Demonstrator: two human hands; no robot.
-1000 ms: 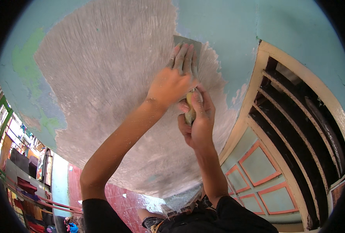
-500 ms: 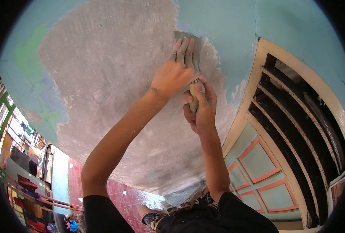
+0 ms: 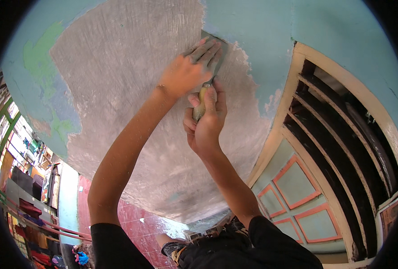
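The left fingers lie nearly straight and slightly parted, flat on the blade of the scraper, gripping nothing. Just below them, the right fingers are closed around its yellowish handle. The blade lies against the grey patch, its far edge close to the patch's ragged border with the blue paint above and right of the fingers. Left of both hands the patch spreads wide and unobstructed, out to a strip of green paint. Well to their right, the slatted opening's pale frame bounds the wall; far below, the patch ends over the red floor.
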